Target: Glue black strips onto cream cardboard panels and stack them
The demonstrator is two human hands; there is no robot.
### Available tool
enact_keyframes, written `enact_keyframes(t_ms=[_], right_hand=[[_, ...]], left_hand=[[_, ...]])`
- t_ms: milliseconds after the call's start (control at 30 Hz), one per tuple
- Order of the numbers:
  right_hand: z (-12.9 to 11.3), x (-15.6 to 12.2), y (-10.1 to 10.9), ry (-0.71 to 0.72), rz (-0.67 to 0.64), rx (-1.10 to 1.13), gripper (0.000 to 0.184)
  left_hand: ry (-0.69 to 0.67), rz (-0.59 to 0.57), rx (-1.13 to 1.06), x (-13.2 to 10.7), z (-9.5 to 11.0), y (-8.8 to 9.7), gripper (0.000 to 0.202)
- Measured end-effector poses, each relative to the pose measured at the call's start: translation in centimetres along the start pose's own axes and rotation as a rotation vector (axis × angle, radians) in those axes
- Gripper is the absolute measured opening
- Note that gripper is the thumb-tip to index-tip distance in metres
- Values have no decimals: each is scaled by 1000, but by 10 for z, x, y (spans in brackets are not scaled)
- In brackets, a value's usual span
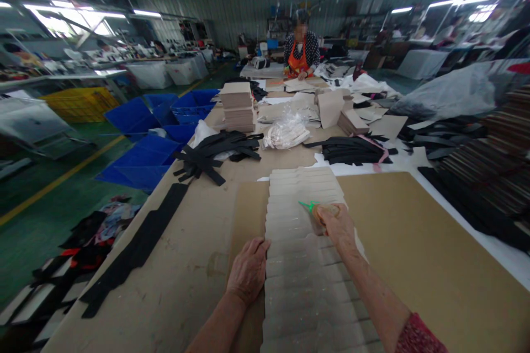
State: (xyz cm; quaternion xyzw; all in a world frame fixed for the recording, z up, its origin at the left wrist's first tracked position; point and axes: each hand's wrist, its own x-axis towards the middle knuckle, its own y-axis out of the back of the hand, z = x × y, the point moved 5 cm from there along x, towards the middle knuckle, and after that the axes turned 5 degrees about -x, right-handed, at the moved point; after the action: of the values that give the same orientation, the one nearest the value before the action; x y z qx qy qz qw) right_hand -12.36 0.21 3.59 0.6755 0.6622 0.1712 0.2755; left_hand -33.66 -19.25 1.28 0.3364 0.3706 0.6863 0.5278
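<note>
A long row of overlapping pale grey strips (298,253) runs away from me down the middle of the table. My right hand (336,223) is closed around an amber glue bottle (319,214), tilted over the strips with its green nozzle (307,206) pointing left. Some wet-looking streaks show on the strips. My left hand (249,266) lies on a brown board (248,215), fingers stretched forward and fingertips at the row's left edge; it holds nothing. To the left, a row of overlapping black strips (143,242) lies on the table (186,276).
Piles of black strips (226,146) and a plastic-wrapped white bundle (286,131) lie beyond the row. A cardboard stack (238,107) stands farther back. Blue bins (143,160) flank the table's left side. A large brown sheet (426,253) covers the right. A co-worker (301,49) stands at the far end.
</note>
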Motion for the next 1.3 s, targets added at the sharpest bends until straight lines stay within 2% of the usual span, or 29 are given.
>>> enact_keyframes(t_ms=[233,400,533,667,767,1033,1200,1300], right_hand=[[-16,-15,-20,13,-71,-12,42],[-27,-28,-33,15,-119,-9,42],[-32,-35,-42,17,-135,-7,41],[-35,-40,-50,19,-135,-11,42],[-37,-43,-53,22,-135,-13,43],[-47,-55,-58,20,-152,4,41],[-48,-58,-61,20,-167,12,39],[-43,-56,-55,17,-154,24,41]], left_hand=[[-13,22,-58,-3,3,2,39],[60,114,-95,1,-8,4,36],[81,150,-92,29,-22,8,37],[37,113,-84,66,-26,10,41],[12,75,-86,81,-26,9,41],[7,43,-73,84,-28,7,33],[4,34,-51,84,-28,6,36],[14,29,-35,84,-27,5,41]])
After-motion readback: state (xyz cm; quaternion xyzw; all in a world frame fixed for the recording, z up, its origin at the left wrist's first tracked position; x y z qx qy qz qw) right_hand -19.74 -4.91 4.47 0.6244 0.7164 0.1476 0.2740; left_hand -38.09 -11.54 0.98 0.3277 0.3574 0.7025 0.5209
